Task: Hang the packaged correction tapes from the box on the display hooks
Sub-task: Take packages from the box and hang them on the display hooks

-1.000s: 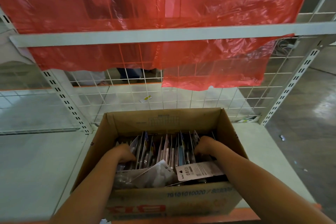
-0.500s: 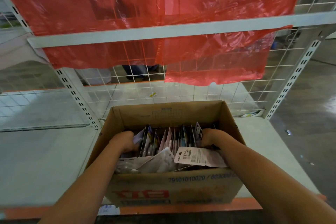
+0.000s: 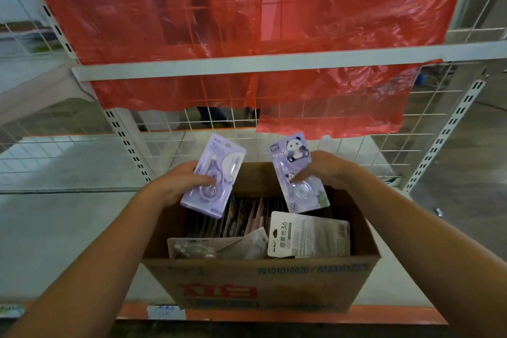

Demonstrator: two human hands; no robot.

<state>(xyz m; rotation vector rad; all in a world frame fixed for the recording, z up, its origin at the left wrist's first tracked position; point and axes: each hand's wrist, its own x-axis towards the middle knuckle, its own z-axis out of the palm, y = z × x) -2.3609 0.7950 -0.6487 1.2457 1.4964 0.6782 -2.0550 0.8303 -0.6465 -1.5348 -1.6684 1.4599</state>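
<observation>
While your left hand [image 3: 181, 181] grips one purple pack [image 3: 214, 175] and your right hand [image 3: 323, 167] pinches the panda pack [image 3: 297, 173], both stand lengthwise, hang-holes up, above the box [image 3: 260, 282].

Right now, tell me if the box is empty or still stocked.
Still stocked. The box holds a row of upright packages, with a flat grey card lying on top near its front.
</observation>
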